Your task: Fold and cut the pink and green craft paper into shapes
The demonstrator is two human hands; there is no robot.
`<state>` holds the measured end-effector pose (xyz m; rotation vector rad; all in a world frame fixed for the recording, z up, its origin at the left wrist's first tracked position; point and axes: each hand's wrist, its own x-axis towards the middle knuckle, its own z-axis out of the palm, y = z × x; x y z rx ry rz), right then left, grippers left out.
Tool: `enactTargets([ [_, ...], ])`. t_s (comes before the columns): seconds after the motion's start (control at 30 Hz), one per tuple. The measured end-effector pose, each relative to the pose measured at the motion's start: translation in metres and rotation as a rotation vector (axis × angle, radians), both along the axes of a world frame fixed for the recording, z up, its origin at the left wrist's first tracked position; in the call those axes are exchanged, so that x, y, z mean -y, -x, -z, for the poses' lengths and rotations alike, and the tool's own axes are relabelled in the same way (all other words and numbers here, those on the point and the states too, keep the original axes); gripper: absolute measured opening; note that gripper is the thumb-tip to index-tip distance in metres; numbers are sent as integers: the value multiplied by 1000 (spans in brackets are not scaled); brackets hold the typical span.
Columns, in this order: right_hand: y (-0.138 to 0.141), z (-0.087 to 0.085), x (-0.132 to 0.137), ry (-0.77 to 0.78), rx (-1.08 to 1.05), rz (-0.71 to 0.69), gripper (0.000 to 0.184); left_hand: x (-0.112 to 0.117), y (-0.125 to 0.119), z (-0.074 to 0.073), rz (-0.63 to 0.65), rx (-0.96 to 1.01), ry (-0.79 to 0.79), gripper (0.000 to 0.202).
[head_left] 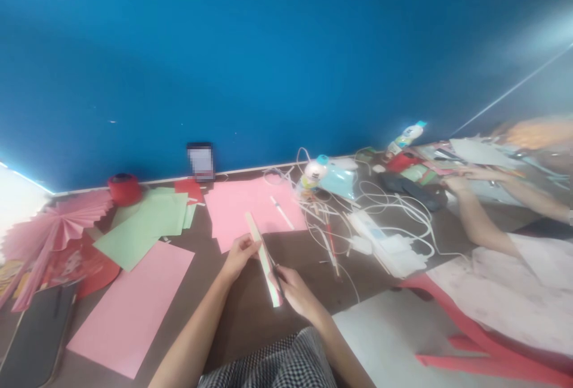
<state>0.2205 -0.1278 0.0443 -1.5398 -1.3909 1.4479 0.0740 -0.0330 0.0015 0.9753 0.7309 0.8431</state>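
My left hand (240, 253) pinches the side of a narrow strip of folded pale paper (253, 227), which stands tilted over the dark table. Along the strip's right edge lies a slim dark tool, seemingly a pair of scissors (279, 280), gripped in my right hand (296, 293). Blur and fingers hide most of the scissors, so I cannot tell whether the blades touch the paper. Just beyond my hands, large pink sheets (242, 200) lie flat with a white stick-like piece (282, 212) on top.
Left are a pink sheet (132, 310), green sheets (150, 221), a pink pleated fan (58, 224), a red roll (124, 190) and a dark phone (38, 334). White cables surround a power strip (380, 245) and a glue bottle (314, 172). Another person's arms (481, 221) work at right.
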Motion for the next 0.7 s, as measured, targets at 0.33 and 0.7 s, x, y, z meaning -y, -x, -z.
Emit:
enactTargets([
  [0.33,2,4,2,-26,-28,25,42,3,0,-5,121,28,12,28],
  [0.7,1,2,-2,15,-18,16,46,2,1,-5,91,18,0,29],
])
